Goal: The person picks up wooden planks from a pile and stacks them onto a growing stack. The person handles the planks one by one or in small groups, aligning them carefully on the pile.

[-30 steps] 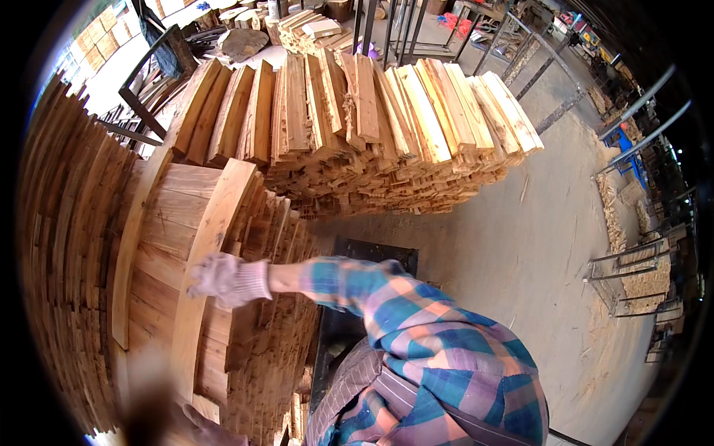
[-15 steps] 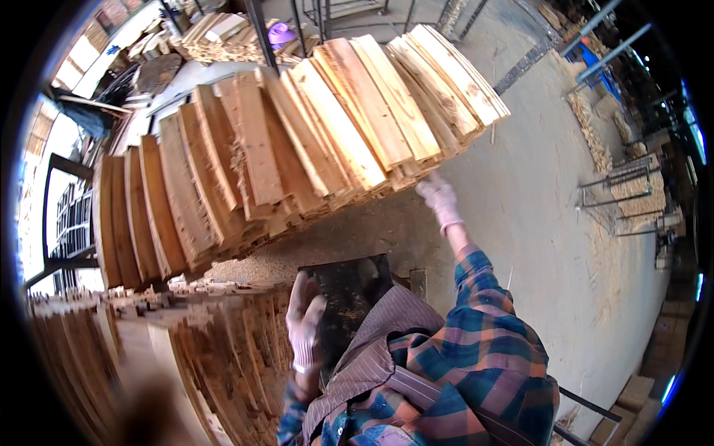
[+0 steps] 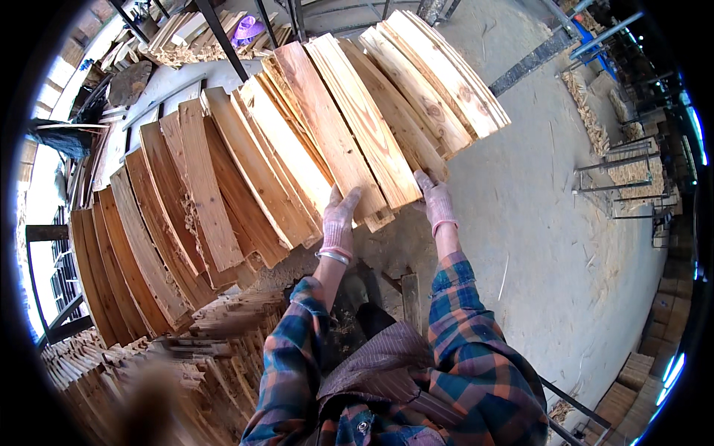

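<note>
A long row of wooden planks (image 3: 219, 201) lies across a raised stack in front of me. My left hand (image 3: 340, 222), in a pale glove, holds the near end of a reddish-brown plank (image 3: 327, 119), thumb and fingers on its edge. At the near right corner of the pale, strongly grained plank (image 3: 372, 123) beside it, my right hand (image 3: 437, 201) is closed, also gloved. The two planks lie side by side between my hands. Fingers under the wood are hidden.
Below the row, at left, stands a pile of upright-edged wood pieces (image 3: 223, 349). A black metal post (image 3: 223, 41) rises behind the planks. A purple hat (image 3: 248, 30) rests on wood at the back. Racks of wood (image 3: 632, 178) stand across the concrete floor at right.
My left hand has moved up from beside my body to the planks' near ends. My right hand has closed on a plank corner. The reddish-brown and pale planks now sit nearer me.
</note>
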`<state>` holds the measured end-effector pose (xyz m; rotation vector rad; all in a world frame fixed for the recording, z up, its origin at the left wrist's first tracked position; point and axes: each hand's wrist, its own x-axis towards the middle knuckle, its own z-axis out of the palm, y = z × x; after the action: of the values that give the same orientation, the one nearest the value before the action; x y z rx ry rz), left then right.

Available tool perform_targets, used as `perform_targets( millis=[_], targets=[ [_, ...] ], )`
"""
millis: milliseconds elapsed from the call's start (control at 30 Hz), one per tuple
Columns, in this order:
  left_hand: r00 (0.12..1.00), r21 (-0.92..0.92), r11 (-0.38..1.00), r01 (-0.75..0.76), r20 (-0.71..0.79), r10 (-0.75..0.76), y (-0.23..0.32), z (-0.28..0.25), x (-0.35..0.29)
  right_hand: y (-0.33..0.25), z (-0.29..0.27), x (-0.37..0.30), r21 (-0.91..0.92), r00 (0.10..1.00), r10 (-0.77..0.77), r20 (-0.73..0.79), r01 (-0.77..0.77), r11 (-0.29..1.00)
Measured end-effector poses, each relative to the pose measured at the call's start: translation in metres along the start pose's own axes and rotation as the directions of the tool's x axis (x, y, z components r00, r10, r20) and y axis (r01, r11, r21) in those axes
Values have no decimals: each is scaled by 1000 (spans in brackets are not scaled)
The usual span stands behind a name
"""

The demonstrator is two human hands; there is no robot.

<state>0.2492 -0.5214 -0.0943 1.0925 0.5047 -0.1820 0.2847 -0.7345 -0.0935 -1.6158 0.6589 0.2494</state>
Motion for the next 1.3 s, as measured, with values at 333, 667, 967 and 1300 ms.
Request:
perform_targets(
  millis=[333,667,967,1300],
  targets=[
    [980,-308,933,188,-2,-199,47,10,-35,-45,4,-48,-579,922,-333,200,385,719],
    [992,-62,991,120,-28,-122,32,-5,-30,27,11,-1,-385,844,-533,-59,473,792],
    [940,584,812,9,-281,193,-4,44,-21,82,4,31,-28,951,-304,63,306,951],
    [997,-190,979,74,-18,-79,83,-43,-39,-34,27,-31,-300,891,-121,437,272,914]
  ],
)
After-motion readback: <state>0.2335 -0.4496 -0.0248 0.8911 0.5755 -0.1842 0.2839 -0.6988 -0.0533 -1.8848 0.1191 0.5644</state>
